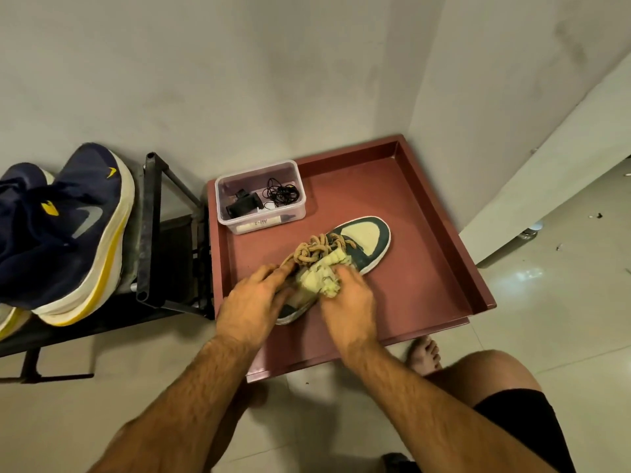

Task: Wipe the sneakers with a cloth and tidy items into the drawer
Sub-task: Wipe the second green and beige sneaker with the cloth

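A green and cream sneaker with tan laces lies in the open maroon drawer, toe pointing to the far right. My left hand holds its heel end, fingers curled over the collar. A crumpled pale yellow cloth is pressed against the sneaker's side, gripped by my right hand. The heel is mostly hidden under my hands.
A clear plastic box with a black cable and a small black device stands at the drawer's far left. A black metal rack to the left carries navy sneakers with yellow-trimmed soles. My bare foot and knee lie beside the drawer's front right.
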